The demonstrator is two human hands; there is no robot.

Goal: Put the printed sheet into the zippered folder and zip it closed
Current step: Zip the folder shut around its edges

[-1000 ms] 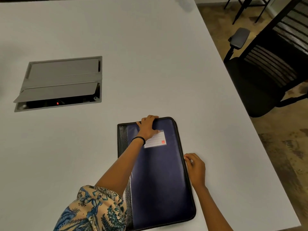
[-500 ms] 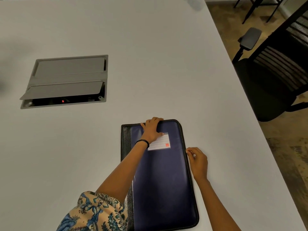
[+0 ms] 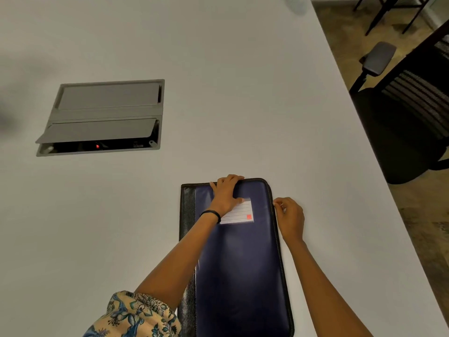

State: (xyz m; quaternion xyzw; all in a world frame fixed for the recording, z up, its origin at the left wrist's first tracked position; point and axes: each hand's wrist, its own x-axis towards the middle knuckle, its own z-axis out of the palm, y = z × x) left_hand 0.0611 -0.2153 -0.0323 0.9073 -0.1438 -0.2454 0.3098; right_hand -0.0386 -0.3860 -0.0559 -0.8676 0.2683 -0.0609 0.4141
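Note:
A dark blue zippered folder (image 3: 240, 263) with a black spine lies shut on the white table (image 3: 230, 81), its long side running away from me. A lined label card (image 3: 240, 215) sits on its cover. My left hand (image 3: 226, 195) presses on the folder's far end, fingers curled over the far edge. My right hand (image 3: 290, 217) is at the folder's right edge near the far corner, fingertips pinched on something small at the zip line. No printed sheet is in view.
A grey cable box (image 3: 102, 117) is sunk into the table at the left, its near flap raised. A black office chair (image 3: 401, 122) stands off the table's right edge. The table edge runs diagonally just right of my right hand.
My right hand has slid along the folder's right edge toward the far corner. My left hand has stayed on the far end of the folder.

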